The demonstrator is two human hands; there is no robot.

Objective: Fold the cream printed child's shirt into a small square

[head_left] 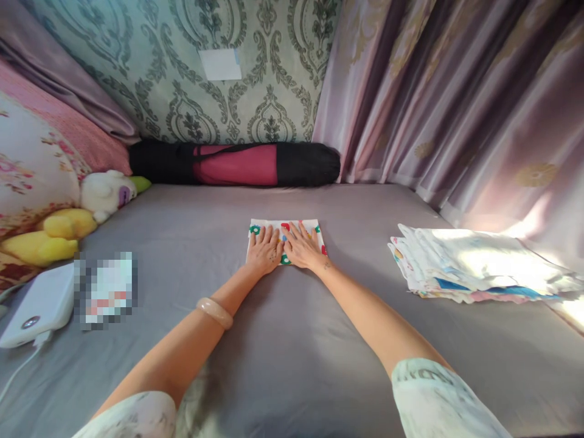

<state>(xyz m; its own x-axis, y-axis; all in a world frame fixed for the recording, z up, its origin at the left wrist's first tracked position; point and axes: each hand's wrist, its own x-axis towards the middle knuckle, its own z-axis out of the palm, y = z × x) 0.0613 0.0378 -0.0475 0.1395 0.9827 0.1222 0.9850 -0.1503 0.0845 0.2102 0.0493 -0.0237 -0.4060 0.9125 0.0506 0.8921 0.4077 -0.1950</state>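
Observation:
A folded white cloth [314,243] with red, green and blue prints lies flat on the grey bed sheet [283,328], in the middle of the head view. My left hand [265,249] rests palm down on its left part, fingers stretched out. On the right part lies my right hand [301,246], also flat with its fingers spread. The two hands are side by side, almost touching, and hide much of the cloth's middle. A pale bangle [215,312] circles my left forearm.
On the right is a pile of white cloths [479,261]. A white power bank [41,304] with a cable lies at left beside a blurred-out item [108,291]. Plush toys [109,191] sit farther back. A black and red long bag [235,164] lies along the wall.

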